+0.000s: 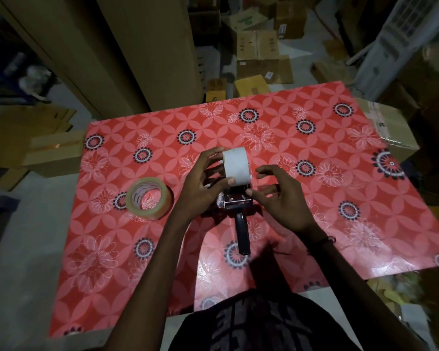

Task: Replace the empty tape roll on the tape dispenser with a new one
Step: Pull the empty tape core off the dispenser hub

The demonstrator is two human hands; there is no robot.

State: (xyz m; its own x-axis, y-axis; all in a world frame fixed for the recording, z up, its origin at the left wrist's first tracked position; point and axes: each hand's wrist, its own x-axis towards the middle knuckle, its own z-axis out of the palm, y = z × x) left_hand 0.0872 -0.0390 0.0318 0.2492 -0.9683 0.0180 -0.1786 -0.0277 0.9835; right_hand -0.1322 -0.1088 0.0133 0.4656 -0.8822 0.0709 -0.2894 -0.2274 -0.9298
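Dark shirt (259, 325) bottom centre. Left hand (203, 183) grips white core (235, 165) on dispenser (238, 201); right hand (276, 196) loosely curled beside it, apparently holding nothing. Core may jam; dispenser could tip.

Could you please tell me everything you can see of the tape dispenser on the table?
The tape dispenser is a black hand-held gun type lying on the red flowered tablecloth, its handle pointing toward the person. A metal frame with thin cross rods shows at the middle. A bare white roll, apparently the empty core, sits upright on its far end. The left hand grips that roll; the right hand touches the frame with its fingers.
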